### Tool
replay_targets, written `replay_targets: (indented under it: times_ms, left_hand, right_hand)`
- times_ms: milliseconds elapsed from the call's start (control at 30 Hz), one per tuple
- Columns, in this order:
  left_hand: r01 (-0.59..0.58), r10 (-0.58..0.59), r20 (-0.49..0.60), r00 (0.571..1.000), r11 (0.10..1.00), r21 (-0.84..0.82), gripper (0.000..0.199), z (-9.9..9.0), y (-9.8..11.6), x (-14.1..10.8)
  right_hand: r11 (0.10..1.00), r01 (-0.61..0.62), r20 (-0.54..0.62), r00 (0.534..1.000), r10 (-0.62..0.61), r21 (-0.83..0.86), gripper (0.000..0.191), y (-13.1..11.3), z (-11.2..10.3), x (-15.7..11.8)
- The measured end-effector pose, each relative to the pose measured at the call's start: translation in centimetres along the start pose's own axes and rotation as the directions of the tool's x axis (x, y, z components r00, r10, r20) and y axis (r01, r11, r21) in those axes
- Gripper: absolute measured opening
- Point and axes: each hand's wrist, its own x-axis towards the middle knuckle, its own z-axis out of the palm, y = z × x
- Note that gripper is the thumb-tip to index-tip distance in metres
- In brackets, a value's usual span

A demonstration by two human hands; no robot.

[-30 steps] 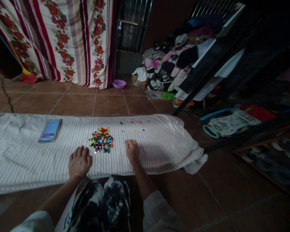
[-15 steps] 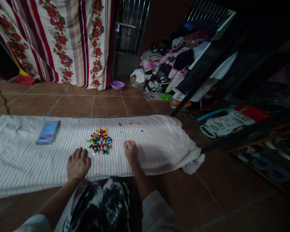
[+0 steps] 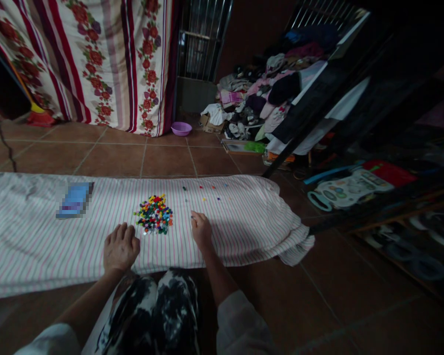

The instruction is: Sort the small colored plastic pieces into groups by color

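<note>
Near the front edge of the striped cloth (image 3: 77, 246), my left hand (image 3: 121, 248) rests palm down, its fingers loosely bent and holding nothing I can see. My right hand (image 3: 202, 229) is closed in a pinch just above the cloth, with a tiny dark bead-like piece (image 3: 193, 217) at the fingertips. Between the hands, slightly farther off, lies a heap of small multicoloured bead-like pieces (image 3: 154, 214). Beyond my right hand, several single pieces lie spaced in two rows, among them a red piece (image 3: 202, 187), a yellow piece (image 3: 203, 199) and a dark blue piece (image 3: 218, 199).
A blue flat packet (image 3: 75, 199), blurred out, lies on the cloth at left. On the tiled floor (image 3: 122, 153) beyond stands a purple basin (image 3: 181, 128), near a floral curtain (image 3: 114, 64). A pile of clothes (image 3: 259, 93) and a dark slanting pole (image 3: 292, 148) are at right.
My right hand has turned slightly, and the dark piece now shows at its fingertips. My left hand stays resting in place. The view has shifted slightly.
</note>
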Motion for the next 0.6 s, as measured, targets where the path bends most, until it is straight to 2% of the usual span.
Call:
replay_targets:
  times_ms: [167, 400, 600]
  left_hand:
    - [0.002, -0.002, 0.002, 1.000, 1.000, -0.003, 0.035, 0.11, -0.01, 0.06]
    - [0.012, -0.012, -0.003, 1.000, 1.000, -0.022, 0.035, 0.22, -0.11, 0.00]
    - [0.005, -0.005, -0.021, 1.000, 1.000, -0.022, 0.035, 0.30, -0.05, -0.01]
  right_hand:
    - [0.998, -0.033, -0.038, 0.999, 0.035, 0.051, 0.038, -0.18, -0.11, -0.06]
    - [0.981, -0.145, -0.191, 0.967, 0.169, 0.132, 0.036, 0.23, -0.47, -0.24]
    - [0.986, -0.124, -0.165, 0.976, 0.142, 0.110, 0.035, 0.07, -0.75, -0.22]
